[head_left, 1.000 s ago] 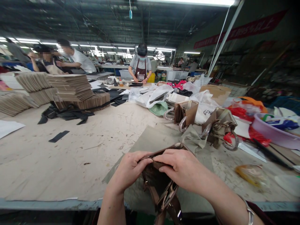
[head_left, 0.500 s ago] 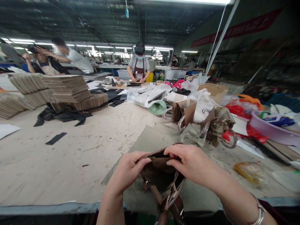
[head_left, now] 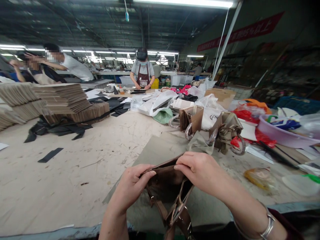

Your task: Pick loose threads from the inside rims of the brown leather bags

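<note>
A brown handbag gapes open toward me at the table's front edge, its dark lining showing. My left hand pinches the left end of the bag's far rim between thumb and fingers. On the right part of that same rim, my right hand is closed, thumb inside and fingers behind. Straps and metal fittings hang at the near side, partly cut off by the frame's bottom. Beneath the bag lies a grey-green sheet.
Two more brown bags stand beyond my right hand, near a purple basin. Stacked brown boards and black strips occupy the left. A co-worker stands across the table.
The view has shifted slightly, so the surroundings sit further left. My right thumb and fingers have closed onto the bag's rim, where they were spread apart before.
</note>
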### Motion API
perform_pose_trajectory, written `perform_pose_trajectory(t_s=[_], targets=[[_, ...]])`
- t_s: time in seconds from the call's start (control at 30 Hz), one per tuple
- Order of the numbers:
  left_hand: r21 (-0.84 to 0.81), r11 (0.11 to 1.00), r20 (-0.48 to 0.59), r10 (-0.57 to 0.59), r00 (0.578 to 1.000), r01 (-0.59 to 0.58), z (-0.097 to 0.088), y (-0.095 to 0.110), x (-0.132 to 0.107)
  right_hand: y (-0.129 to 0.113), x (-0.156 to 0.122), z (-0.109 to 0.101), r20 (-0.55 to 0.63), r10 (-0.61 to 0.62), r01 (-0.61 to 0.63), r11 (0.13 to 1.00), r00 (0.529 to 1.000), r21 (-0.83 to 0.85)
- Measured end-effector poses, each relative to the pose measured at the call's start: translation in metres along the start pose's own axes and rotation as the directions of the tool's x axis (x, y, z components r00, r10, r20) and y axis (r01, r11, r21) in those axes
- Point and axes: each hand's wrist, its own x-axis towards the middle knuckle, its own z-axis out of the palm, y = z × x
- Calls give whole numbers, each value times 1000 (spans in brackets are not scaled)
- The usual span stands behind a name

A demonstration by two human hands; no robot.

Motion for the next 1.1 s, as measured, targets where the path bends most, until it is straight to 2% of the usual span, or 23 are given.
perform_pose_trajectory(t_s=[0.17,0.3,0.37,0.47,0.7,1.1], targets=[[4,1000,-2,8,1000,-8,1,0,1,-2,3,2,-6,62,-62,997,998,-42],[-6,1000,-1,-20,1000,20,1,1,1,0,-1,0,28,-80,78,996,996,45],[-8,1000,1,-20,1000,20,0,2,1,0,-3,-3,65,-171,166,984,983,72],[-14,1000,13,-18,1000,19,0,2,1,-4,-3,-8,137,-239,233,971,961,56],[-27,999,9,-23,1000,23,0,3,3,-14,8,-10,195,-285,279,959,938,58],[-47,999,-46,10,999,-12,5,3,3,-13,12,-9,239,-320,308,947,917,87]])
